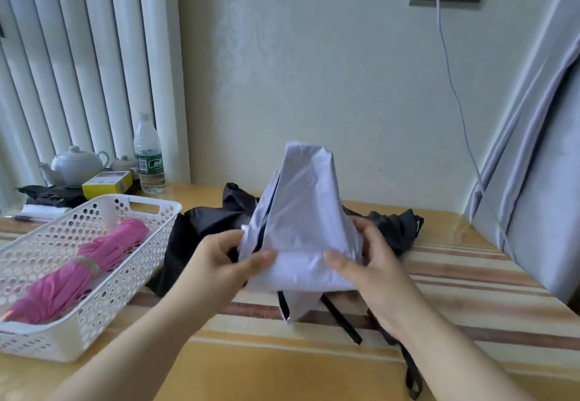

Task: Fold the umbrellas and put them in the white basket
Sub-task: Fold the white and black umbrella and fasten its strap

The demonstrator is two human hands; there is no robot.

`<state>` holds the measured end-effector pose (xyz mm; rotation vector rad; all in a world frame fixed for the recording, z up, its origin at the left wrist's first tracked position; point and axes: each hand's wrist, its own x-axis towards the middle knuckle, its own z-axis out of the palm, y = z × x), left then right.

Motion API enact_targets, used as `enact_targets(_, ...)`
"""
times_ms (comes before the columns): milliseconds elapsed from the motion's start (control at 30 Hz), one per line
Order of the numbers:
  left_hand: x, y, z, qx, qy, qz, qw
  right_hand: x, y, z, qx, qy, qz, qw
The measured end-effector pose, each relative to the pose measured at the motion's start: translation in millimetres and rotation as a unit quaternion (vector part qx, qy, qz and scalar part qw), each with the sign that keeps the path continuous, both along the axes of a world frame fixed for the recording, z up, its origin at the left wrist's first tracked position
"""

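Observation:
A pale lilac umbrella [303,212] with a black lining stands point-up above the table's middle, its canopy loosely gathered. My left hand [219,262] pinches its lower left edge, thumb on top. On the lower right edge my right hand [370,262] grips the fabric the same way. Black straps hang below the canopy. Behind it a black umbrella [201,228] lies crumpled on the table. The white basket [103,275] sits at the left and holds a rolled pink umbrella [81,272] bound with a band.
A striped cloth covers the table [455,291]. At the back left stand a white teapot [75,165], a yellow box [108,182] and a water bottle [149,156]. A pen [25,218] lies beside the basket. A cable [455,93] hangs from a wall socket; curtains close in on the right.

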<state>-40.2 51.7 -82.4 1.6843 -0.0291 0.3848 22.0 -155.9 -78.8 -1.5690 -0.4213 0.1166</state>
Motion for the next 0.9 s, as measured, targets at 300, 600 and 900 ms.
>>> enact_targets(300,-29.9,-20.5,-83.1,0.036,0.185,0.004,0.982,-34.0,-16.1,-81.7,-0.150,0.002,-0.093,0.984)
enact_targets(600,-41.8,-30.2,-82.9,0.039,0.080,0.013,0.996,-47.7,-24.4,-94.7,-0.108,-0.016,-0.073,0.991)
enact_targets(900,-43.1,-30.4,-89.6,0.110,-0.069,0.068,0.989,-47.9,-18.7,-96.6,-0.075,-0.035,-0.090,0.992)
